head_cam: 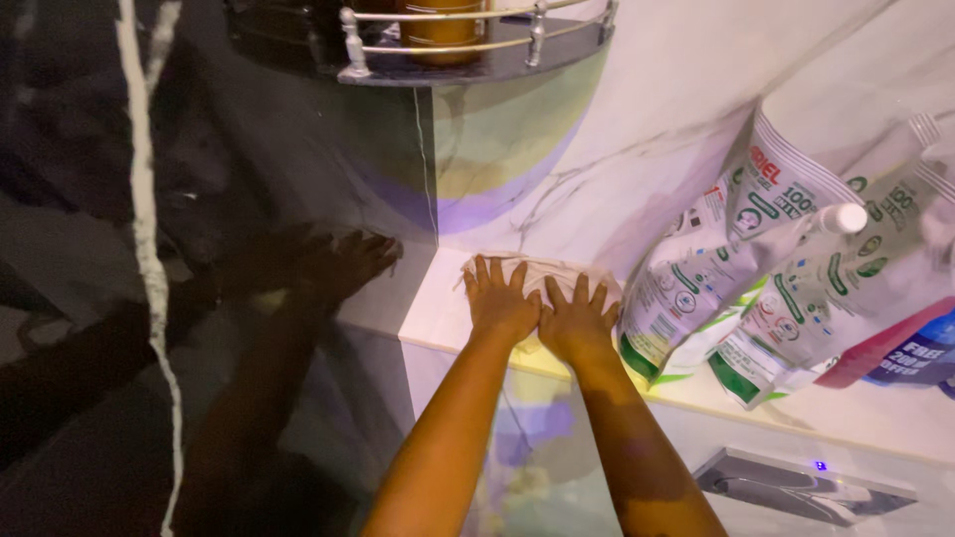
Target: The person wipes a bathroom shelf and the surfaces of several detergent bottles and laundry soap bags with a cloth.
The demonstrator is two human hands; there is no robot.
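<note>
Two bare hands press flat, side by side, on one pale, crumpled cloth (pixel 542 273) lying on a white marble ledge (pixel 438 313) where a glossy black marble wall (pixel 199 149) meets a white one. The left hand (pixel 500 298) has its fingers spread, palm down on the cloth's left part; the right hand (pixel 577 320) lies just beside it, fingers also splayed, the two hands touching at their inner edges. Neither hand pinches the cloth; both bear down on it. The cloth shows beyond the fingertips and sits close to the corner of the ledge.

Just right of the hands, two white-and-green plastic refill pouches (pixel 716 259) lean against the white wall, one of them with a white screw cap (pixel 849 218); the nearer pouch almost touches the right hand. Farther right, at the frame's edge, lie one red packet (pixel 867 353) and one blue packet (pixel 920 358). Above the corner hangs one dark corner shelf with a metal rail (pixel 468 55), carrying one amber bottle (pixel 443 28). The black wall mirrors the arms. One chrome flush plate (pixel 796 484) sits below the ledge.
</note>
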